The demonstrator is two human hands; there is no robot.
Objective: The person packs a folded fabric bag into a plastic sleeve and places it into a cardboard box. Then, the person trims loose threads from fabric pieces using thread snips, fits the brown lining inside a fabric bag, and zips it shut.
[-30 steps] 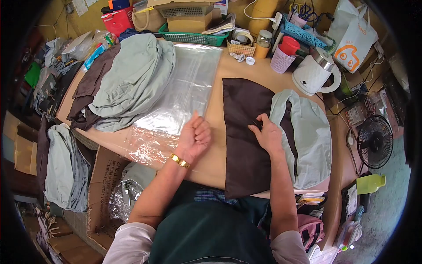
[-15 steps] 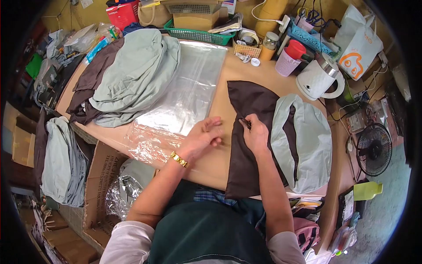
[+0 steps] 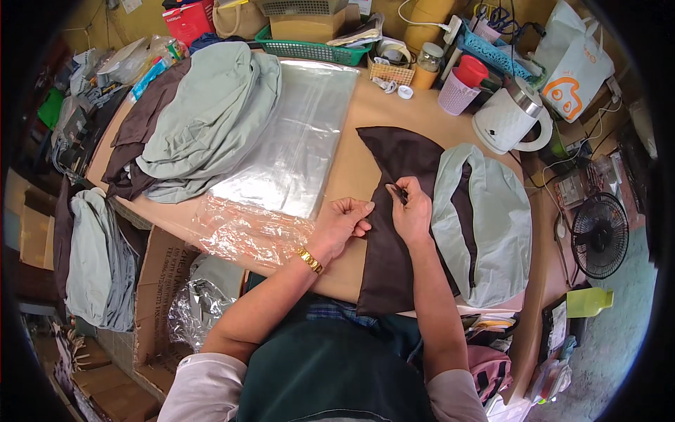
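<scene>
A dark brown cloth [image 3: 390,274] lies on the table in front of me, its left edge pulled inward near my hands. My right hand [image 3: 411,211] is closed on a small dark tool, too hidden to name, above the cloth. At the cloth's left edge is my left hand [image 3: 344,224], thumb and forefinger pinched together; what lies between them is too small to make out. Pale green fabric [image 3: 499,232] with a dark strip rests to the right of the brown cloth.
Clear plastic bags [image 3: 295,148] lie left of centre, beside a pile of pale green cloth [image 3: 211,112]. A white kettle [image 3: 508,116], a pink cup [image 3: 457,95] and a green basket [image 3: 309,50] stand along the back. A fan [image 3: 599,234] is at the right.
My left hand has moved right to the brown cloth's edge and its fingers have closed. My right hand has shifted left with the small dark tool, and the cloth's left edge has been drawn inward.
</scene>
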